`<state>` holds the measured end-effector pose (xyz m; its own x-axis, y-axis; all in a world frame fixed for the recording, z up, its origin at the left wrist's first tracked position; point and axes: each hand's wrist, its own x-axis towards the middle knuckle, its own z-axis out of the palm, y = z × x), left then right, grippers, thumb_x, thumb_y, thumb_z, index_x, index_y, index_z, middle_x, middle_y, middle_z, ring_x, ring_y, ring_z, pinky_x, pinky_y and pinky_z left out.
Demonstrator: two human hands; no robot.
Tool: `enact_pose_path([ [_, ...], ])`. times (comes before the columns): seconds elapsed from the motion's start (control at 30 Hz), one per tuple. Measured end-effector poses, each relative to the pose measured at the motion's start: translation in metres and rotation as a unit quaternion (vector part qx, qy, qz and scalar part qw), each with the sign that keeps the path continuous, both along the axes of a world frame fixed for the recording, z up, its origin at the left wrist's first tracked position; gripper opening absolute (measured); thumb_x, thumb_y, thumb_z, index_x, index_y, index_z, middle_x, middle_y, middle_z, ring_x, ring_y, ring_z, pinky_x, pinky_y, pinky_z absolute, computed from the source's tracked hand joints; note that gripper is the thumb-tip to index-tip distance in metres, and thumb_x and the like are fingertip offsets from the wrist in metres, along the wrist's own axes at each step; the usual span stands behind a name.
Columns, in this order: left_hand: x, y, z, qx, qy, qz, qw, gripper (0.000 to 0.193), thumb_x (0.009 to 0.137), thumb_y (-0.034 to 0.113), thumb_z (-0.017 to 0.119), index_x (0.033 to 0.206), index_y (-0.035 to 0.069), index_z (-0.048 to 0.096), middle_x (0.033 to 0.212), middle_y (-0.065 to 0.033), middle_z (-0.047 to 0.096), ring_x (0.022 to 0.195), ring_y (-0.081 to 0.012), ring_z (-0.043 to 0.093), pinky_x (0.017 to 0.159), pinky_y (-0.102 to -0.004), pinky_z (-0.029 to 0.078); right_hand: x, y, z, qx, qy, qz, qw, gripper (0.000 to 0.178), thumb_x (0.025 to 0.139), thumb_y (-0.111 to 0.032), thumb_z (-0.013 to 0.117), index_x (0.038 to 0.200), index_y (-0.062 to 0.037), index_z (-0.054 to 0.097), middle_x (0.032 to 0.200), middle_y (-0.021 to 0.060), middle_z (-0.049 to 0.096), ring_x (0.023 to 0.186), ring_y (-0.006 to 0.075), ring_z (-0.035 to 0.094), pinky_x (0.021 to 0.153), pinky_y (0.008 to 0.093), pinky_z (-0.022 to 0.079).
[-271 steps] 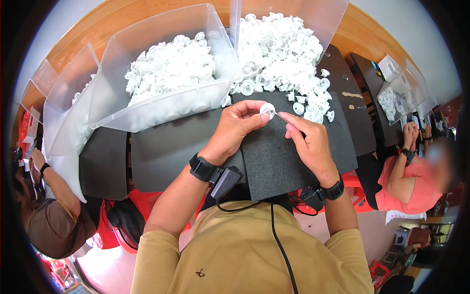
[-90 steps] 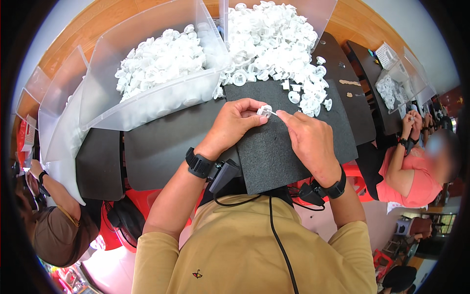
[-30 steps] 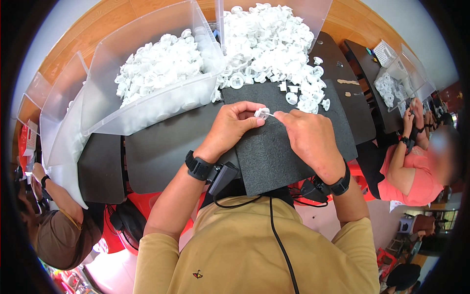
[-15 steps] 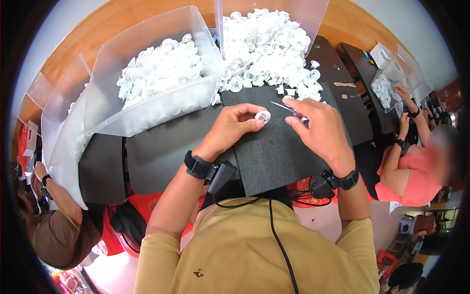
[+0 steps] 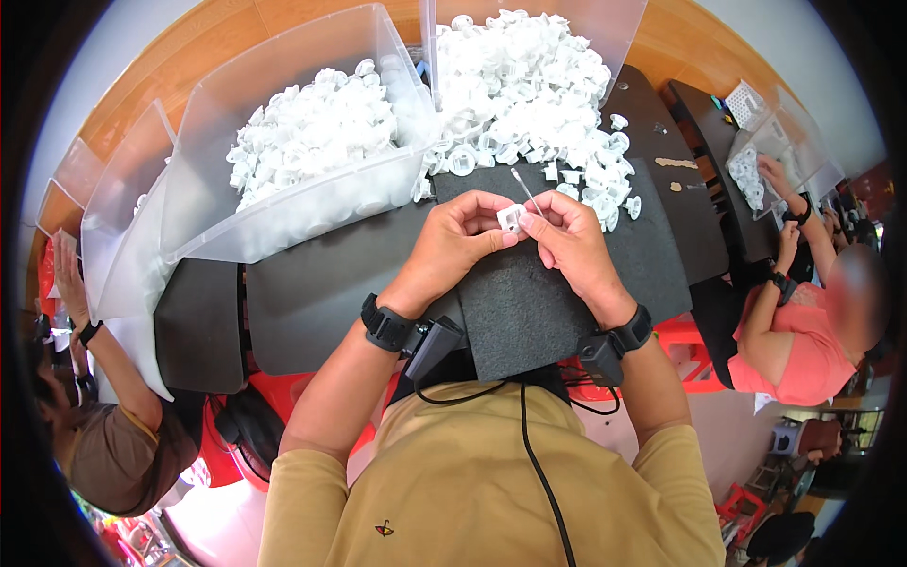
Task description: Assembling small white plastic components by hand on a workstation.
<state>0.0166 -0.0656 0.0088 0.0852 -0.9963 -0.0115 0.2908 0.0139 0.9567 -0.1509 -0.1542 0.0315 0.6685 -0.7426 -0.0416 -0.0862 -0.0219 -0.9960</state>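
My left hand (image 5: 463,236) pinches a small white plastic part (image 5: 510,219), round with a square opening, between thumb and fingertips above the dark mat. My right hand (image 5: 570,248) comes against the part from the other side, its thumb and index finger at the part's right edge. A slim pointed metal tool (image 5: 525,189) stays gripped in that right hand, tilted with its upper end sticking out past the fingers toward the pile. The tool's lower end is hidden in the fingers.
A heap of similar white parts (image 5: 529,94) spills from a tipped clear bin (image 5: 628,38) onto the mat (image 5: 515,331). Another clear bin (image 5: 213,236) at the left holds many more. A person in brown (image 5: 128,454) sits at the left, another in pink (image 5: 794,340) at the right.
My right hand has moved left with the metal tool to meet the white part, and the tool stands steeper. My left hand stays nearly in place. Several white parts lie farther right on the mat.
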Motion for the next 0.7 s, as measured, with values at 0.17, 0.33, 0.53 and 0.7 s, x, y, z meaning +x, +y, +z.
enact_pose_path([
  [0.17,0.001,0.001,-0.001,0.018,0.033,0.046,0.998,0.038,0.083,-0.001,0.07,0.119,0.001,0.058,0.106,-0.0044,0.065,0.097,-0.0098,0.061,0.089,-0.0242,0.049,-0.015,0.006,0.009,-0.359,0.085,-0.05,0.928,0.017,0.089,-0.008,0.058,0.105,-0.0056,0.065,0.076,0.0093,0.066,0.053,0.0167,0.057,0.047,0.0291,0.044],
  [0.33,0.001,-0.001,-0.001,0.021,-0.006,0.029,0.999,0.038,0.083,-0.002,0.069,0.12,0.001,0.059,0.106,-0.0043,0.065,0.096,-0.0093,0.061,0.088,-0.0236,0.049,-0.031,0.03,0.033,-0.533,0.246,-0.03,0.809,0.034,0.083,-0.005,0.057,0.114,-0.0147,0.066,0.07,0.0065,0.061,0.062,0.0259,0.061,0.054,0.0376,0.048],
  [0.53,0.001,-0.001,-0.004,0.016,-0.011,0.025,1.0,0.037,0.083,-0.004,0.068,0.119,0.0,0.06,0.106,-0.0047,0.066,0.096,-0.0095,0.061,0.087,-0.0236,0.05,-0.028,0.035,0.035,-0.566,0.278,-0.006,0.776,0.037,0.079,-0.005,0.058,0.114,-0.016,0.067,0.069,0.0053,0.057,0.061,0.0245,0.06,0.052,0.0371,0.048],
  [0.7,0.001,0.0,-0.003,0.015,0.0,0.021,1.0,0.037,0.083,-0.004,0.068,0.119,0.0,0.059,0.106,-0.0053,0.066,0.096,-0.0094,0.062,0.088,-0.0237,0.05,-0.024,0.038,0.04,-0.585,0.298,-0.009,0.754,0.034,0.079,-0.006,0.057,0.111,-0.0147,0.068,0.069,0.0048,0.057,0.061,0.0232,0.06,0.052,0.0366,0.049],
])
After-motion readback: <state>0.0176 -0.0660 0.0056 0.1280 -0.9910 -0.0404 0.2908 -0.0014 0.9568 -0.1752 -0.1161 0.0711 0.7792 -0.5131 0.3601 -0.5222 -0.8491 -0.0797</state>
